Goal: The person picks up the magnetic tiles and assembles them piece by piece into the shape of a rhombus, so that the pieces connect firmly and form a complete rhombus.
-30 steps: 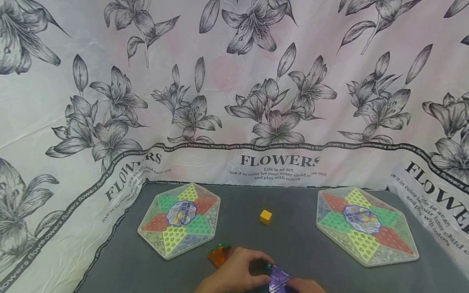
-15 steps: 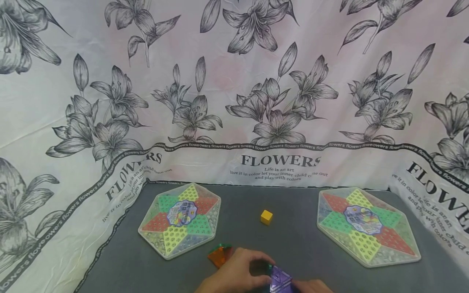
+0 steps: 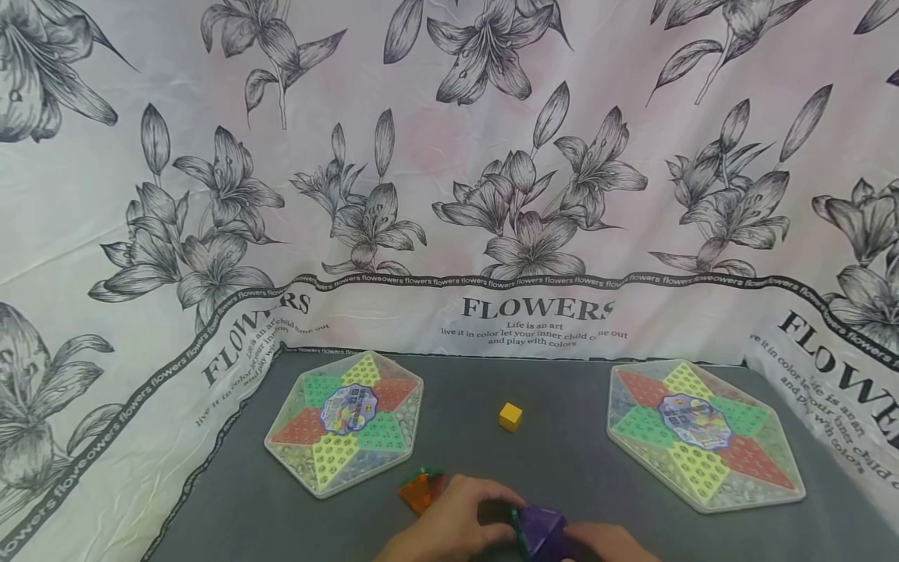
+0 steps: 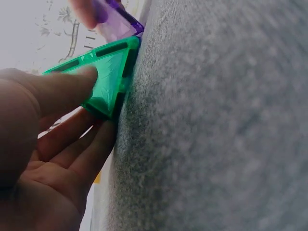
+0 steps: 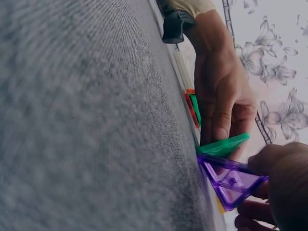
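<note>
My left hand (image 3: 453,519) pinches a translucent green triangular magnetic tile (image 4: 109,82) between thumb and fingers, low over the grey surface. My right hand (image 3: 609,542) holds a purple triangular magnetic tile (image 5: 233,182) by its outer side. The two tiles meet along an edge near the surface, standing at an angle to each other. From the head view, the purple tile (image 3: 542,531) shows clearly, while the left hand hides most of the green one. Behind the left hand's knuckles rests an orange tile piece (image 3: 416,493) with a green edge, partly covered.
Two hexagonal Chinese checkers boards lie on the grey tabletop (image 3: 562,476): one board (image 3: 325,476) at left, another board (image 3: 705,493) at right. A yellow cube (image 3: 510,417) sits between them, farther back. A flower-printed curtain (image 3: 393,320) encloses the back and sides.
The purple tile has tilted, now showing a darker, steeper face. My right hand has shifted slightly right since the earliest frame. The left hand stays nearly in place.
</note>
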`<state>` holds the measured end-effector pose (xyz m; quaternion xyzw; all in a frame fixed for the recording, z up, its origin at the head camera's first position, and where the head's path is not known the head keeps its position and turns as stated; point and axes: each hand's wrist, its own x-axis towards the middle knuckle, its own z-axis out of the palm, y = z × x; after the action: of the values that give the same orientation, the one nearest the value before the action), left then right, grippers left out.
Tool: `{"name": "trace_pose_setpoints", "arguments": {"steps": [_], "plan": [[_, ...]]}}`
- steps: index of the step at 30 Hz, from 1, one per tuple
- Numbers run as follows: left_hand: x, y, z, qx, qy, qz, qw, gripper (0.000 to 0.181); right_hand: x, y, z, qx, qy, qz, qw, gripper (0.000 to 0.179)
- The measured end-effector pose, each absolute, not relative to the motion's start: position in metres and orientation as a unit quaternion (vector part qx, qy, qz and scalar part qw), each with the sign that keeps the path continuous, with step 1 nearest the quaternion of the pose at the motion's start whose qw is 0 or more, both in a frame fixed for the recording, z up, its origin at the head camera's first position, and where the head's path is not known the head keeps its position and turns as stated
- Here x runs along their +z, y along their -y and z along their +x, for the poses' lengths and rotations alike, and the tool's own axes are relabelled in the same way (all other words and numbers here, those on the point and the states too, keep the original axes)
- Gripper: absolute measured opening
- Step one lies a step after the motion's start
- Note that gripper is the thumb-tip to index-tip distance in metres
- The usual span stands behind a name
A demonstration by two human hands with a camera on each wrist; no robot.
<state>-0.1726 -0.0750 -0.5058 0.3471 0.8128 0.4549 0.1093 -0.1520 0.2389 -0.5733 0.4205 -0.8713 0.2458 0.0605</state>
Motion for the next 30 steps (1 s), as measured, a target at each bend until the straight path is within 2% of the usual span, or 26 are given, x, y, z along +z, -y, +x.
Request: {"name": "trace_pose_setpoints", "arguments": {"steps": [2,5,6,8,12,17,19,23,25,27,30], "plan": [[-0.507,0.075,-0.172,0.449,-0.816,0.351,0.099,0.023,-0.582,-0.236,-0.148,0.277,0.868,0.395,0.116,0.032],[-0.508,0.074,-0.172,0.437,-0.822,0.355,0.086,0.021,-0.585,-0.22,-0.129,0.285,0.877,0.298,0.248,0.044],[-0.509,0.074,-0.173,0.433,-0.824,0.355,0.085,0.019,-0.581,-0.213,-0.122,0.29,0.879,0.26,0.273,0.049],[-0.509,0.074,-0.173,0.429,-0.827,0.354,0.085,0.016,-0.561,-0.197,-0.105,0.302,0.894,0.186,0.274,0.048],[-0.509,0.074,-0.171,0.414,-0.831,0.366,0.069,0.012,-0.541,-0.183,-0.092,0.336,0.907,0.117,0.225,0.049],[-0.508,0.072,-0.169,0.402,-0.838,0.364,0.06,0.012,-0.532,-0.184,-0.091,0.411,0.902,0.099,0.083,0.054],[-0.507,0.071,-0.169,0.401,-0.841,0.358,0.066,0.012,-0.534,-0.189,-0.091,0.442,0.889,0.109,0.045,0.054],[-0.506,0.07,-0.169,0.402,-0.84,0.356,0.074,0.013,-0.55,-0.206,-0.099,0.455,0.863,0.216,0.045,0.049],[-0.507,0.07,-0.17,0.407,-0.836,0.362,0.074,0.013,-0.559,-0.217,-0.107,0.446,0.849,0.281,0.041,0.053],[-0.508,0.071,-0.17,0.412,-0.829,0.372,0.068,0.014,-0.565,-0.226,-0.115,0.435,0.838,0.329,0.018,0.058],[-0.509,0.072,-0.17,0.423,-0.815,0.39,0.064,0.018,-0.571,-0.231,-0.122,0.433,0.831,0.349,-0.02,0.058]]}}
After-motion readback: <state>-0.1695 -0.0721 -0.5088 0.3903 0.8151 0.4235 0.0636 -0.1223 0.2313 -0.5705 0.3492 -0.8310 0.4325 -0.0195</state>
